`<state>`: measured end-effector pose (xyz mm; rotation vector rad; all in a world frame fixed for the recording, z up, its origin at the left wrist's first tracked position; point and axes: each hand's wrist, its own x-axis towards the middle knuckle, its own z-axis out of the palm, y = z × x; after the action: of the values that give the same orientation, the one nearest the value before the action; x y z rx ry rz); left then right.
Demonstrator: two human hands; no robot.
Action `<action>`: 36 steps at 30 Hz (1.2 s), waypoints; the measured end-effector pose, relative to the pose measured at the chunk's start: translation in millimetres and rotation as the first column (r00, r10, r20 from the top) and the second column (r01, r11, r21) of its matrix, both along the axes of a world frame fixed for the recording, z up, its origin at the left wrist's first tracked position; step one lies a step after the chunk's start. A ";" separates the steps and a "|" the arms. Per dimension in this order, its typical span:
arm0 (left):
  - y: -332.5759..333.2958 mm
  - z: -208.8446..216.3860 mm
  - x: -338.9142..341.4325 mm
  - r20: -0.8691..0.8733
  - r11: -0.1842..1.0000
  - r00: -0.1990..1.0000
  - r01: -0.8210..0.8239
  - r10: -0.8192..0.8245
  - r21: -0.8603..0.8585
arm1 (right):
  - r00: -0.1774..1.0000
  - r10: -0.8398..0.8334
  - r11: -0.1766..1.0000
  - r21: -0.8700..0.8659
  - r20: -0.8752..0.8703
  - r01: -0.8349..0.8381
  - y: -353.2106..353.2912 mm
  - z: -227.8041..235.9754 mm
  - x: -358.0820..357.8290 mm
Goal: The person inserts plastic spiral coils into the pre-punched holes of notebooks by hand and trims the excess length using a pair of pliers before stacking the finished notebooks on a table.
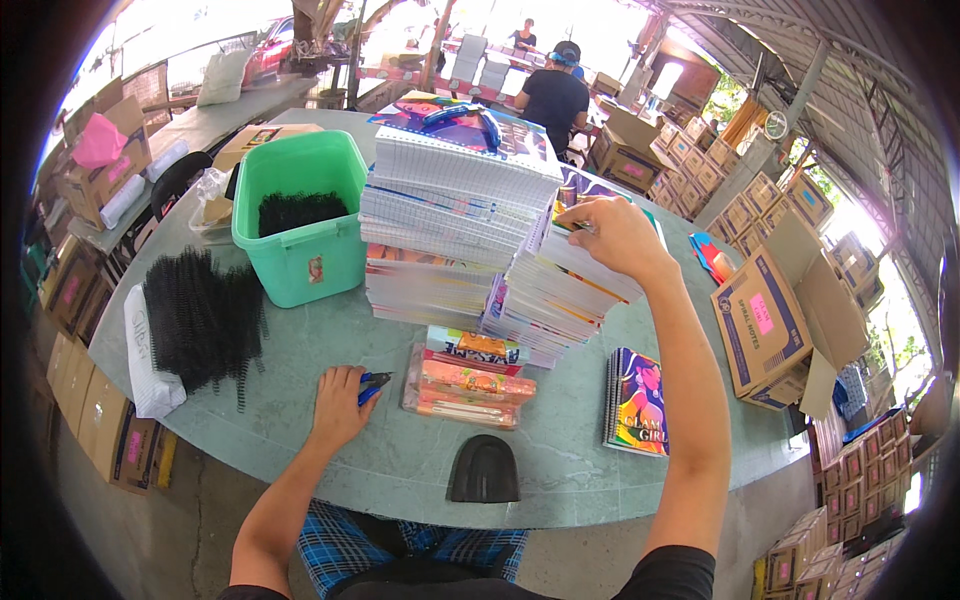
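Observation:
My left hand (338,405) rests on the table, closed around small blue-handled pliers (375,388). My right hand (612,232) reaches over the shorter stack of unbound notebooks (565,290), fingers bent down at its top edge. Its fingertips meet the uppermost notebook there; how firmly they grip it is partly hidden. Left of this stands a taller stack of punched notebook pages (455,200). A finished spiral notebook (636,402) with a colourful cover lies below my right forearm. A pile of black spiral coils (203,320) lies on the left, beside a green bin (305,270) with more coils inside.
Wrapped orange-pink packs (468,388) lie before the stacks. A black dome-shaped piece (483,470) sits near the table's front edge. An open carton (765,325) stands at the right. A blue curved object (470,120) tops the tall stack. A person (556,100) works beyond.

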<state>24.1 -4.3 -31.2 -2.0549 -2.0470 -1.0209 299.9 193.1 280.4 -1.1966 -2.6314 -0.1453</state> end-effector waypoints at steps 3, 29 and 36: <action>-0.7 2.2 0.2 0.000 1.000 1.000 -0.003 0.003 -0.002 | 1.000 -0.008 1.000 -0.028 0.002 0.008 0.9 0.8 -0.7; -1.0 19.8 8.6 -0.011 0.994 1.000 0.008 -0.006 0.111 | 0.981 -0.117 0.942 0.296 -0.153 0.159 -3.7 0.7 25.5; 11.5 124.8 61.2 0.401 0.915 0.874 0.108 -0.274 0.389 | 0.804 0.073 0.808 0.508 -0.591 0.299 -122.5 45.1 99.8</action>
<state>85.3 7.2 93.6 -1.9907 -1.6494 -1.9028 399.8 70.5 325.5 -0.9723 -1.7657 -0.4831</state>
